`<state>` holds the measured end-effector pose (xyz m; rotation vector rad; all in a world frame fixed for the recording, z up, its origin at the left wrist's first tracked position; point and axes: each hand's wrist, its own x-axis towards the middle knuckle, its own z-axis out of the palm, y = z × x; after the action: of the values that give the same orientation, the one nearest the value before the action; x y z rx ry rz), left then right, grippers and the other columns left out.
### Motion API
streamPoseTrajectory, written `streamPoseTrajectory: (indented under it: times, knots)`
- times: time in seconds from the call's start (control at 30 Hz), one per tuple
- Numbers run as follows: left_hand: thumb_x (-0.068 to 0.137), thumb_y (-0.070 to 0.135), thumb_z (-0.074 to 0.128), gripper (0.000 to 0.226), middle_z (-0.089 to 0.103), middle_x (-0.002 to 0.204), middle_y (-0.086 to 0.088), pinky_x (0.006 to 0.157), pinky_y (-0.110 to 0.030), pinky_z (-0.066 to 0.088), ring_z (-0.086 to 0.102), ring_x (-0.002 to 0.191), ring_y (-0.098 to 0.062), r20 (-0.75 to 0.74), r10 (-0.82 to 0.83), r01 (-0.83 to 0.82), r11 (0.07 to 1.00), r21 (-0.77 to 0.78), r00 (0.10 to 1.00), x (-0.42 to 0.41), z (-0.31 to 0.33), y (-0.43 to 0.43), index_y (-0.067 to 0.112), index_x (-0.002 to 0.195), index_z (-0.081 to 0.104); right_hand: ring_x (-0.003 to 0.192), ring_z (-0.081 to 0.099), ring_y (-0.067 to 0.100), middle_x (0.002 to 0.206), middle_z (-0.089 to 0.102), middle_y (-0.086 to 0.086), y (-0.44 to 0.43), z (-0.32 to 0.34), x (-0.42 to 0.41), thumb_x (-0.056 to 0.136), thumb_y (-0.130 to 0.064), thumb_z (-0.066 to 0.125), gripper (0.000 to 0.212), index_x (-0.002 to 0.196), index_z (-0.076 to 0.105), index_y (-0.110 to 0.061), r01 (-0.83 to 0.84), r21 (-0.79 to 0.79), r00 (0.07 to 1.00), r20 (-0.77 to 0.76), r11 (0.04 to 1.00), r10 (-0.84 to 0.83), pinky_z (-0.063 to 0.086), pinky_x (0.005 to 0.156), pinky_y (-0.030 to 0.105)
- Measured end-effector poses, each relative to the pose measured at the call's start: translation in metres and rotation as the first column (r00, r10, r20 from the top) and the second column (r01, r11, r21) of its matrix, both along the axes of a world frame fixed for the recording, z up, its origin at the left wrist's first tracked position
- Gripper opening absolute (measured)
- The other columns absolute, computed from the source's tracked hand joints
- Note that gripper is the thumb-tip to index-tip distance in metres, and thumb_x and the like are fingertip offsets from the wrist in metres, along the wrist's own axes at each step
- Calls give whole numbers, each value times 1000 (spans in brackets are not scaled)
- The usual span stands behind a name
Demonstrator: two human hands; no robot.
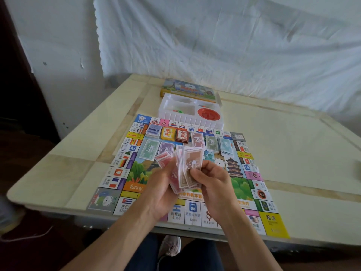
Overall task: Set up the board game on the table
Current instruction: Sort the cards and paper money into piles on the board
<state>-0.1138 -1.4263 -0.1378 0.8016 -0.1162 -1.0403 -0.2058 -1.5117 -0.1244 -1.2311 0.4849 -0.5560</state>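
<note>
The colourful game board (119,173) lies flat on the cream table (293,145). Over its middle, my left hand (162,189) and my right hand (212,182) together grip a fanned bundle of play-money notes (190,167), red and brown ones. Sorted note piles lie on the board's far half: green (149,149), purple (166,148), red (197,140), grey-green (211,143) and light blue (226,146). Three card decks sit behind them: blue (154,130), yellow (168,133) and brown-red (182,136).
A white plastic tray (175,115) stands beyond the board, holding a red round piece (208,114) and a few small coloured tokens (176,111). The game box (188,90) lies behind it. A white sheet hangs on the wall. My knees and a shoe show below the table edge.
</note>
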Motion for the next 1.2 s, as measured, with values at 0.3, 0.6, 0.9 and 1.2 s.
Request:
streamPoseTrajectory:
  times: [0.3, 0.6, 0.9, 1.2]
  knots:
    - [91, 25, 47, 36, 69, 104, -20, 89, -43, 50, 68, 90, -28, -94, -157, 145, 982, -125, 983, -2, -1, 1, 2, 89, 75, 72, 65, 18, 75, 69, 9, -3, 0, 3, 82, 12, 58, 11, 87, 64, 4, -117, -216, 967, -248, 969, 62, 52, 67, 25]
    - [97, 13, 47, 18, 65, 79, -10, 70, -36, 52, 63, 72, -22, 80, 193, -198, 978, 68, 978, 7, 1, 2, 10, 88, 62, 66, 62, 6, 81, 67, 4, -23, 21, -16, 88, -4, 59, 4, 87, 61, -7, -127, -391, 916, -398, 912, -44, 49, 59, 19]
    - [98, 2, 41, 29, 74, 100, -5, 92, -37, 50, 68, 99, -18, 442, 61, -211, 931, 299, 895, -8, 6, -4, 10, 98, 68, 82, 57, 14, 95, 62, -4, -31, 7, -18, 91, -29, 59, 9, 99, 61, -29, -470, -812, 680, -582, 345, -445, 46, 65, 29]
    - [98, 11, 46, 28, 74, 101, 1, 97, -47, 47, 65, 103, -16, 447, -15, -153, 929, 336, 894, -19, 4, -12, 19, 95, 73, 86, 58, 13, 101, 63, -1, -39, -8, -25, 89, -26, 62, 19, 105, 65, -17, -363, -809, 761, -544, 463, -353, 46, 68, 25]
